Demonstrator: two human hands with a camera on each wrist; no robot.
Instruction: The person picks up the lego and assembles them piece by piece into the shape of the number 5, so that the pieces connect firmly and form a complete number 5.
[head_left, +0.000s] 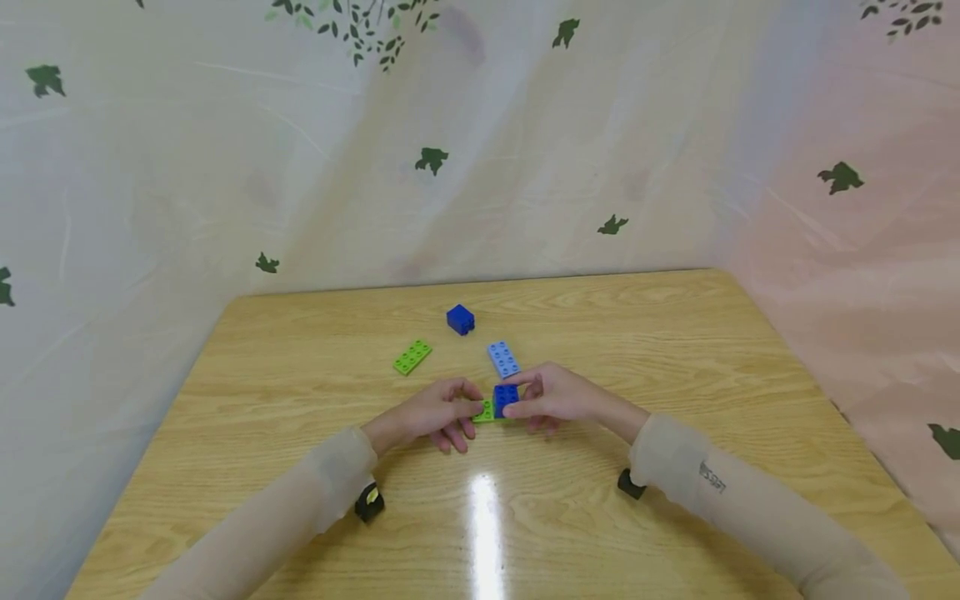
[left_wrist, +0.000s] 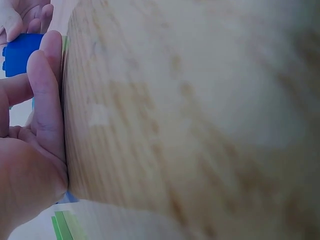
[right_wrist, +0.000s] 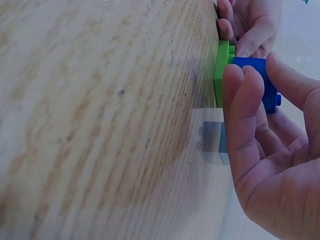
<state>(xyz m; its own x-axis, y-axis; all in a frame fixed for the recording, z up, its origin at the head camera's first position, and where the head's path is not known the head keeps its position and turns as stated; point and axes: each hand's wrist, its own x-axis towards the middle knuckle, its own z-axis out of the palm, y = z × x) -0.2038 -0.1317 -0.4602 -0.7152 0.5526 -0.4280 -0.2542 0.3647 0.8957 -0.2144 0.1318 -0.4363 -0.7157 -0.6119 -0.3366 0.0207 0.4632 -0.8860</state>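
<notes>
Near the middle of the table, my right hand [head_left: 558, 396] grips a dark blue building brick [head_left: 506, 401] between thumb and fingers. The blue brick stands on the right part of a flat green building brick [head_left: 486, 410]. My left hand [head_left: 442, 412] pinches the green brick's left end with thumb and forefinger. In the right wrist view the green brick [right_wrist: 220, 75] lies on the table, with the blue brick [right_wrist: 257, 65] on its studded side; whether it is fully seated is hidden by the fingers. The left wrist view shows the left hand [left_wrist: 35, 115] low against the table.
Beyond the hands lie a light blue flat brick [head_left: 503, 359], another green flat brick [head_left: 412, 357] and a second dark blue brick [head_left: 461, 319] tipped on its side. The wooden table [head_left: 315, 333] meets a leaf-patterned cloth [head_left: 487, 208] at its far edge.
</notes>
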